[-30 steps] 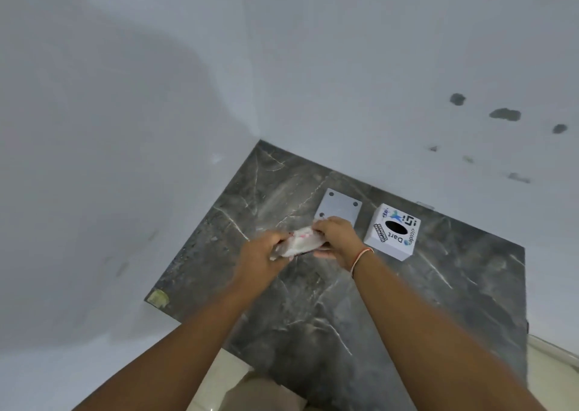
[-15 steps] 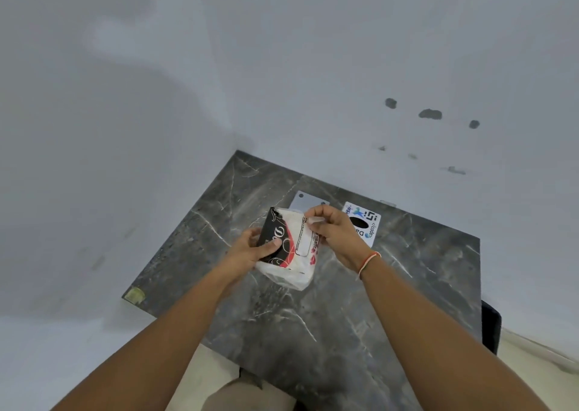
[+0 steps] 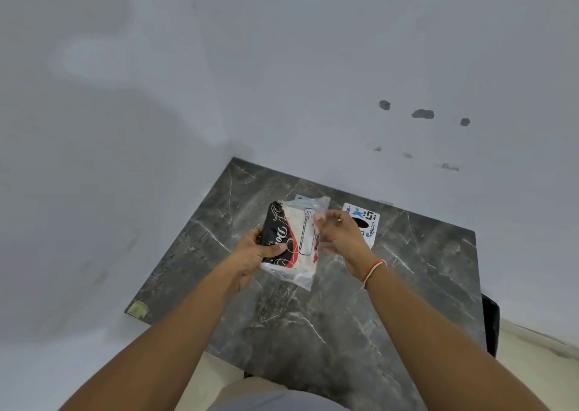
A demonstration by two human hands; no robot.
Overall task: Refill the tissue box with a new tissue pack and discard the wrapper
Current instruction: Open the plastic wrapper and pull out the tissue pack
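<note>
So the dark marble tabletop point(image 3: 313, 323) is jammed into a corner, white walls point(image 3: 282, 65) tight along its far and left edges. Only the near and right edges are free, and there's a good stretch of bare marble on the near side, under the forearms. A yellowish bit of tape point(image 3: 138, 309) sits on the near-left corner.

The tissue pack point(image 3: 289, 241) is up off the tabletop, held between both hands. Left hand point(image 3: 255, 252) grips its black printed end, thumb across the front. Right hand point(image 3: 340, 233) pinches the clear plastic wrapper at the pack's top right, where the film looks pulled loose; a thread band point(image 3: 372, 269) is on that wrist.

The white tissue box point(image 3: 365, 222) sits on the tabletop just behind the right hand, near the far wall. The hand covers part of it, so only some of the dark oval opening and the printing shows. A flat grey piece point(image 3: 300, 197) barely peeks out behind the pack's top, can't tell what it is. The pack's label is too blurry to read.
</note>
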